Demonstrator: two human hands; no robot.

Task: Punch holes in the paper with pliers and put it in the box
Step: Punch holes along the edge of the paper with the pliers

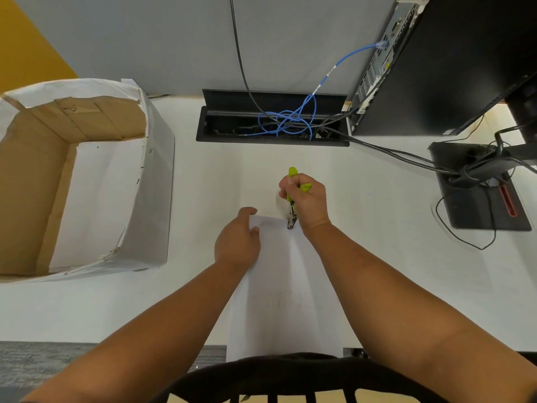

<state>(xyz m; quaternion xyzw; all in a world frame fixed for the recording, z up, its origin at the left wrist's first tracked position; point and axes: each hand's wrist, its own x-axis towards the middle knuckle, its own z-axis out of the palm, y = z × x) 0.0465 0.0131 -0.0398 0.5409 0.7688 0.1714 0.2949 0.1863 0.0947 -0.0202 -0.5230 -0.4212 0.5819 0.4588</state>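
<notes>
A white sheet of paper [283,286] lies lengthwise between my forearms, its near end hanging over the table's front edge. My left hand [236,238] pinches the sheet's far left corner. My right hand [308,199] is closed around the green handles of the pliers [292,199], which point down toward me. Their metal jaws [291,221] sit on the paper's far edge. The open cardboard box [78,181], wrapped in white paper, stands at the left with white sheets on its floor.
A black cable tray [273,120] with tangled blue and black cables sits at the back of the white table [392,257]. A black computer tower [436,62] and a monitor stand base [479,187] occupy the right side.
</notes>
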